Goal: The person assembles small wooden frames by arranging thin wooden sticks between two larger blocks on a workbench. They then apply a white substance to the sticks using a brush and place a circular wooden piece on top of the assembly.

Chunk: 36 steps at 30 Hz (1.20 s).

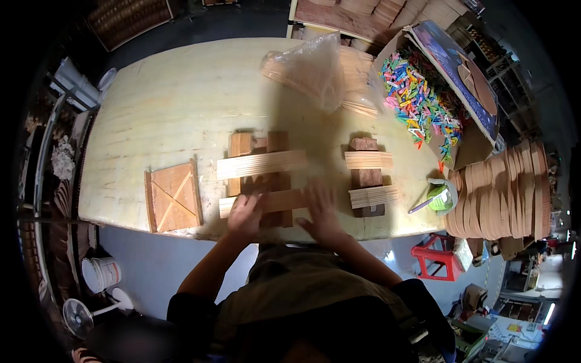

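My left hand [245, 215] is closed on the near bundle of thin wooden strips [284, 199], close to its left end. My right hand [324, 216] lies at the bundle's right end, fingers stretched and slightly blurred, thumb apart. This bundle rests across a wooden block frame [278, 219]. Just beyond it, a second bundle of pale strips [261, 164] lies across the same frame. To the right, two shorter-looking strip bundles [369, 160] [374, 196] sit across reddish-brown blocks [367, 178].
A square wooden piece with an X-shaped brace [174, 196] lies left. Plastic-wrapped strips [321, 69] are at the back. A carton of colourful clothespins [417, 91], a green glue tub with a brush [440, 197] and stacked curved wooden pieces [499, 192] occupy the right. A red stool [437, 257] stands below.
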Tool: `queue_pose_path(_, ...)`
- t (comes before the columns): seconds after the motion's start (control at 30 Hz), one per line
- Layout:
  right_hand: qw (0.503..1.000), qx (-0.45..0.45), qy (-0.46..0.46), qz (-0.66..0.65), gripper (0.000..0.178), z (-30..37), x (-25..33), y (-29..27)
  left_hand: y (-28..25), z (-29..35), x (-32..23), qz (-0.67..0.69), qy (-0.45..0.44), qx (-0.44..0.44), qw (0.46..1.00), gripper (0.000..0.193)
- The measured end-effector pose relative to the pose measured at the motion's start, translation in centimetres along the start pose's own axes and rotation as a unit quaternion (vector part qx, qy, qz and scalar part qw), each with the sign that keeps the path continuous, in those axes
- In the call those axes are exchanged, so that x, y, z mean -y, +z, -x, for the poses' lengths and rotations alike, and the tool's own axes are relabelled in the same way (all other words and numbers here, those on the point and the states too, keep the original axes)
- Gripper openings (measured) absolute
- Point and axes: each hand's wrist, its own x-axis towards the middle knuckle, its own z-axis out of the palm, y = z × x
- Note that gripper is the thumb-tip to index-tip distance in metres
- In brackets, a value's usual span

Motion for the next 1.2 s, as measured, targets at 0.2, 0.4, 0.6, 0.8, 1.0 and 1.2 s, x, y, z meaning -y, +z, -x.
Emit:
queue_pose_path(0.2,0.927,-0.310,0.210,0.006,0.064,8.9,-16.1,-5.3,0.8,0.3,-0.2,-0.322,0.121,0.015,0.939,0.053)
queue_pose_path(0.4,0.709,-0.488,0.504,-0.073,0.064,19.3,-30.6,-3.5,1.4,-0.6,-1.3,-0.431,0.100,0.108,0.890,0.045)
queue_pose_path(0.6,0.630,-0.489,0.480,-0.365,0.041,18.3,-34.1,-3.2,-2.1,-3.0,-2.9,-0.249,0.119,0.160,0.948,0.053)
queue_pose_path(0.8,0.642,-0.327,0.486,-0.494,0.024,22.3,-34.7,-7.1,-2.3,-4.8,-3.0,-0.316,0.119,0.210,0.918,0.046)
queue_pose_path(1.0,0.861,-0.266,0.434,0.010,0.018,27.6,-33.2,-15.6,-1.0,-4.7,-8.3,-0.112,0.046,-0.024,0.992,0.046)
queue_pose_path(1.2,0.867,-0.188,0.456,0.077,0.016,28.2,-29.9,-20.8,6.0,-9.0,-18.1,0.308,-0.007,-0.016,0.951,0.031)
